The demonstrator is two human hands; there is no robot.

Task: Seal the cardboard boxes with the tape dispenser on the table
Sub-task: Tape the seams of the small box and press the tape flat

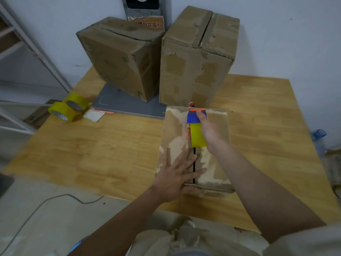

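Box (pixel 212 145): worn brown cardboard, torn patches, dark open seam, at table (pixel 110 145) front. Left hand (pixel 175 174) flat on flaps; right hand (pixel 206 126) grips blue dispenser (pixel 196 126), yellow tape, at far edge.

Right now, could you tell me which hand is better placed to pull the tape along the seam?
The right hand: it grips the tape dispenser on the box; the left hand presses flat.

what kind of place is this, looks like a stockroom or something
Probably a small packing or storage room: worn brown cardboard boxes on a light wooden table, spare yellow tape rolls, and grey metal shelving along the wall.
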